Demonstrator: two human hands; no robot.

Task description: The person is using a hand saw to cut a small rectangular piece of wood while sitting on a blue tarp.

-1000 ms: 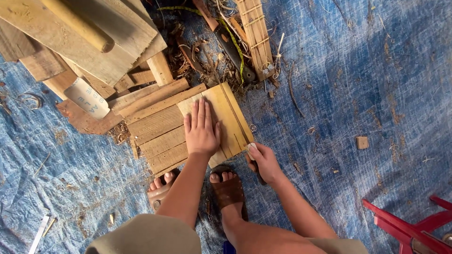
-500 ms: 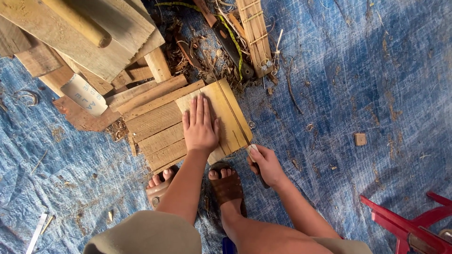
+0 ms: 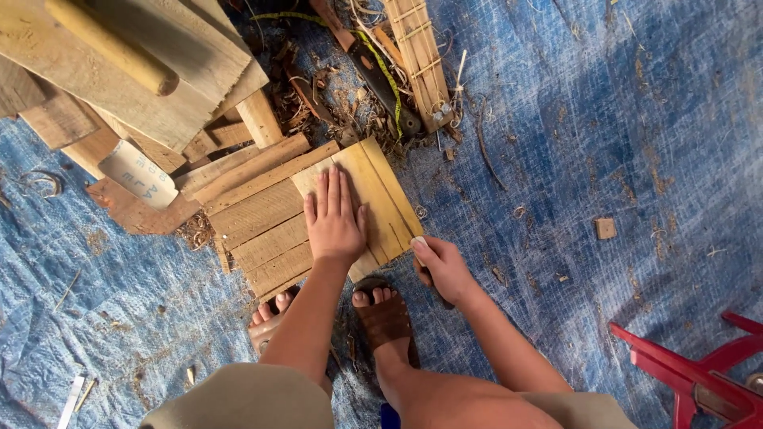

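Yellowish wooden panel (image 3: pixel 380 199) lies flat on a low platform of weathered planks (image 3: pixel 262 230), which rests on a blue tarp (image 3: pixel 620 135) spread over the ground. It is a thin, roughly rectangular board, set at a tilt to the frame, paler and more golden than the grey-brown planks beneath it. Straight lengthwise lines run along its right side, parallel to the long edge, and its surface looks smooth.

The left hand (image 3: pixel 334 222) lies flat and fully open on the panel, palm down, fingers together and stretched toward its far end, gripping nothing. The right hand (image 3: pixel 441 266) sits at the panel's near right corner, its fingers curled around a dark handle (image 3: pixel 433 282) of some tool; what the tool is cannot be told, since the hand hides most of it.

Two feet show just below the platform, the right one in a brown sandal (image 3: pixel 385 322). Beyond the panel lie wood shavings (image 3: pixel 318 103), a bamboo ladder-like frame (image 3: pixel 417 56) and a stack of larger boards (image 3: pixel 135 71). A red plastic chair (image 3: pixel 691 373) stands at the lower right.
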